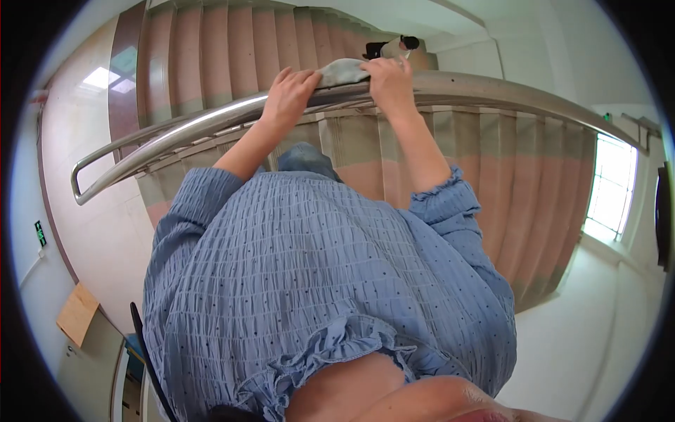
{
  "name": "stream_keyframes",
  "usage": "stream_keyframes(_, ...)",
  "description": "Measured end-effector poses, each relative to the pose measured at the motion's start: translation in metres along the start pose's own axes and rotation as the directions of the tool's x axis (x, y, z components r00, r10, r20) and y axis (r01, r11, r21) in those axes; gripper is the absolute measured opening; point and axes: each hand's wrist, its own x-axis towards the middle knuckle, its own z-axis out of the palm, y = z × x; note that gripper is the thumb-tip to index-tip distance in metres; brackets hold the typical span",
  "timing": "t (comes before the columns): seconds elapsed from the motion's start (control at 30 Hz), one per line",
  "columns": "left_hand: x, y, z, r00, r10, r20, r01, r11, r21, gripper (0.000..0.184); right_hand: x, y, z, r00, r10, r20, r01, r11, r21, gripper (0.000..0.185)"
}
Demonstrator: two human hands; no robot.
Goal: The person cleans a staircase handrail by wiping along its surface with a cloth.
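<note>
A pale grey-green cloth (343,72) lies draped over the top of a metal handrail (457,86). My left hand (290,95) is at the cloth's left end, its fingers bent over the rail and closed on the cloth's edge. At the other end, my right hand (391,82) grips the cloth's right edge, with its knuckles above the rail. The stretch of cloth between my hands bulges up slightly. My fingertips on the far side of the rail are partly hidden.
Stairs (281,42) run beyond the rail, and more steps (485,169) lie on my side. Another person (395,48) is on the stairs past my right hand. A bright window (610,184) is at the right. The handrail bends back in a loop (79,184) at the left.
</note>
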Motion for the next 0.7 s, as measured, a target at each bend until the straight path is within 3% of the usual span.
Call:
stream_keyframes(0.03,0.002,0.005,-0.002,0.998,0.023,0.063,-0.024,1.0,0.015,0.041,-0.004,0.0,-0.004,0.999,0.042,0.03,-0.042,0.999,0.001,0.025)
stream_keyframes(0.13,-0.016,-0.007,-0.005,1.0,-0.025,0.011,0.025,0.999,0.02,0.038,0.005,-0.019,-0.003,0.984,0.054,0.172,-0.048,0.998,-0.038,0.028)
stream_keyframes(0.23,-0.053,-0.041,-0.021,0.992,-0.127,0.019,0.125,0.988,0.094,0.037,0.019,-0.065,0.016,0.981,-0.001,0.193,-0.008,0.999,0.045,0.02)
stream_keyframes(0.4,-0.109,-0.08,-0.057,0.944,-0.329,-0.002,0.32,0.918,0.234,0.04,0.031,-0.138,0.049,0.951,-0.232,0.204,0.223,0.972,0.067,0.016)
stream_keyframes(0.53,-0.113,-0.076,-0.043,0.948,-0.316,-0.031,0.314,0.92,0.233,0.04,0.024,-0.127,0.046,0.951,-0.263,0.161,0.25,0.963,0.099,0.016)
stream_keyframes(0.6,-0.097,-0.057,-0.026,0.978,-0.207,-0.033,0.209,0.956,0.206,0.041,0.012,-0.095,0.031,0.956,-0.23,0.181,0.221,0.973,0.068,0.015)
stream_keyframes(0.7,-0.061,-0.014,-0.018,0.989,-0.144,-0.015,0.145,0.979,0.146,0.041,-0.006,-0.051,-0.006,0.953,-0.167,0.253,0.161,0.986,0.044,0.028)
